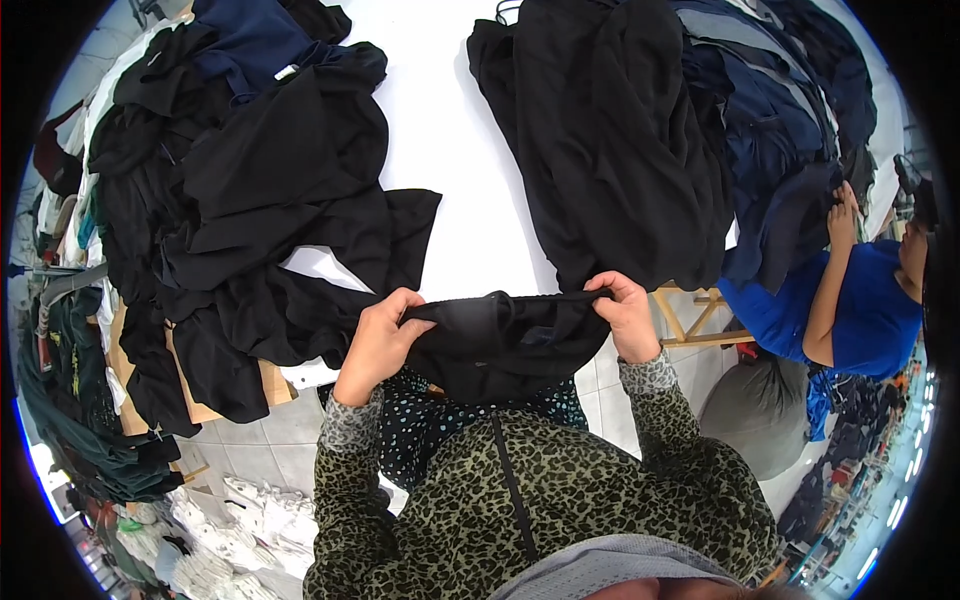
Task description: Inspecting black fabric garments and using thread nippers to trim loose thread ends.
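Stretched between my two hands at the table's near edge is the waistband of black pants (480,350), with what looks like a drawstring loop at its middle. My left hand (385,335) pinches the left end of the band between thumb and fingers. At the right end, my right hand (625,312) grips the band the same way. The lower part of the pants hangs in front of my body. Just beyond my right hand lies a stack of black garments (610,140), and a loose heap of black garments (290,170) is beside my left hand.
The white tabletop (450,150) shows between the piles. Navy and grey garments (770,110) lie at the far right, where a co-worker in a blue shirt (850,310) touches them. A stuffed grey sack (760,415) and white cloth bundles (240,520) are on the floor.
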Tool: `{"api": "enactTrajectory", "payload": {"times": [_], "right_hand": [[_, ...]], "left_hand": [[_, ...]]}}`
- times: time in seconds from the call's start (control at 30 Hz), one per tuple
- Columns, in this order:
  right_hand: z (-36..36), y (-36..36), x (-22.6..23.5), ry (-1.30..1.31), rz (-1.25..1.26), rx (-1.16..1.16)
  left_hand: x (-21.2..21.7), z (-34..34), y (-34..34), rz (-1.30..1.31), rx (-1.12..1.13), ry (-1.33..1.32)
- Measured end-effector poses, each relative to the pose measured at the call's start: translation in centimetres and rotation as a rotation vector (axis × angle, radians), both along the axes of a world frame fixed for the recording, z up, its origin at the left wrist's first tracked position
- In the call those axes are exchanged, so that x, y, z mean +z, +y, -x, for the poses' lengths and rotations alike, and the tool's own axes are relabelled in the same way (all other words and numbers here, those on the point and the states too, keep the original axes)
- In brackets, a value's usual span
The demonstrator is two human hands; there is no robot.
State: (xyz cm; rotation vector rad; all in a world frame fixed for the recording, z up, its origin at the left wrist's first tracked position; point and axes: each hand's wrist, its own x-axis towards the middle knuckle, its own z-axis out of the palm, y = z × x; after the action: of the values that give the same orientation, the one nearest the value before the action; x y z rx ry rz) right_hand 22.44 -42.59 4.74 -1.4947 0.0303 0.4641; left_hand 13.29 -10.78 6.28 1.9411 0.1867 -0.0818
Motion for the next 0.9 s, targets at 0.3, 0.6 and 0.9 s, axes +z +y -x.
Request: {"api": "enactTrajectory", "payload": {"times": [0.3, 0.6, 0.9], "right_hand": [[-0.7, -1.3, -1.2, 0.106, -0.055, -0.062], [-0.2, -1.1, -1.4, 0.081, -0.038, -0.014], [3.2, -3.5, -6.2, 0.438, -0.128, 0.059]], "left_hand": [[-0.2, 1.5, 0.4, -0.011, 0.068, 0.052], [-0.5, 1.6, 0.1, -0.039, 0.077, -0.002], [-2.2, 3.2, 0.5, -0.24, 0.105, -0.101]]}}
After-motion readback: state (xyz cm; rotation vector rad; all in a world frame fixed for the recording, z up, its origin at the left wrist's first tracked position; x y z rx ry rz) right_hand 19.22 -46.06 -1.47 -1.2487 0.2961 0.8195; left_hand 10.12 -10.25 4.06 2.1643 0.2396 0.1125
